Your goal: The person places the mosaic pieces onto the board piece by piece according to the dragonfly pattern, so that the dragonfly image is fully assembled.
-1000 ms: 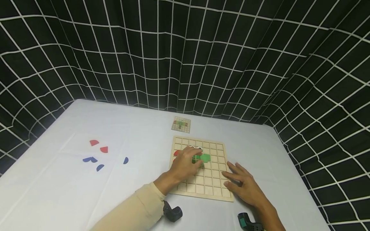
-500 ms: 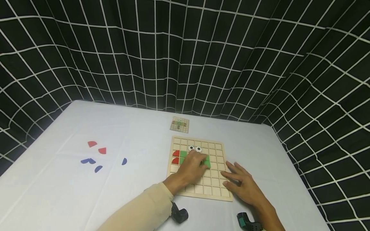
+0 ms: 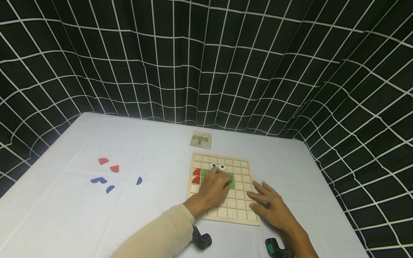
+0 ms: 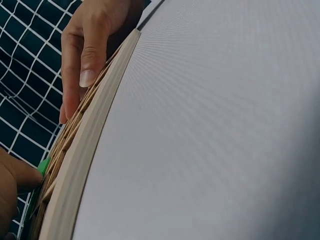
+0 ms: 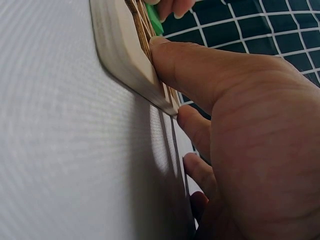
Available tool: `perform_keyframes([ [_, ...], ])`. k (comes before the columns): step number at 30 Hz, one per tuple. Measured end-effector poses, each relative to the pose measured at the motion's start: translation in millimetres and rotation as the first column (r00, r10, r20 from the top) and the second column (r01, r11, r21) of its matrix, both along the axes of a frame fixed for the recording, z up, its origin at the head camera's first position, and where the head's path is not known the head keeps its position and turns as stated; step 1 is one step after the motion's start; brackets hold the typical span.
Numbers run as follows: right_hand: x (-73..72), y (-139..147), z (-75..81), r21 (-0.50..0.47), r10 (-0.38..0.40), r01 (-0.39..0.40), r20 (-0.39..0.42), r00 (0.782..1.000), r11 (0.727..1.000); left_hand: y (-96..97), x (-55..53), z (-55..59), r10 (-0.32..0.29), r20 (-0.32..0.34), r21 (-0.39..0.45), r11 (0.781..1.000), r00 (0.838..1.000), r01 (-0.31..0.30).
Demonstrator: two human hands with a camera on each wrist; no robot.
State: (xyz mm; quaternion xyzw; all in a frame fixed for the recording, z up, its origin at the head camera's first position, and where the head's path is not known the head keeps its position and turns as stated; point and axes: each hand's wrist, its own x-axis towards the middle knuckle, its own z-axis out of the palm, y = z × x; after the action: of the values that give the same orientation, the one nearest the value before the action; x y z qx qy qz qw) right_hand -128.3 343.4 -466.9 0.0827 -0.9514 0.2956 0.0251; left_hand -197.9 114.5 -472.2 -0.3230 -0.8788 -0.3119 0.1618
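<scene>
Left hand [image 3: 213, 187] bends over green tiles [image 3: 232, 185] on the board [image 3: 240, 204], likely seating one, grip unclear; right hand [image 3: 273, 205], loosely spread, touches the edge. Next probably calls for pressing that tile flush.

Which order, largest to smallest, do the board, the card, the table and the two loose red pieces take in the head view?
Table
Board
Card
Loose red pieces: these two look too alike to rank
</scene>
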Motion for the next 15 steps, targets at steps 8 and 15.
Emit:
perform_keyframes([
  [8,0.3,1.2,-1.1,-0.024,0.006,-0.006,0.008,1.000,1.000,-0.5,3.9,0.3,0.045,-0.037,-0.044,0.998,0.998,-0.046],
  [15,0.1,0.6,-0.9,-0.013,0.002,-0.002,0.004,1.000,1.000,-0.1,4.5,-0.7,0.057,-0.066,-0.036,0.998,0.996,-0.059],
])
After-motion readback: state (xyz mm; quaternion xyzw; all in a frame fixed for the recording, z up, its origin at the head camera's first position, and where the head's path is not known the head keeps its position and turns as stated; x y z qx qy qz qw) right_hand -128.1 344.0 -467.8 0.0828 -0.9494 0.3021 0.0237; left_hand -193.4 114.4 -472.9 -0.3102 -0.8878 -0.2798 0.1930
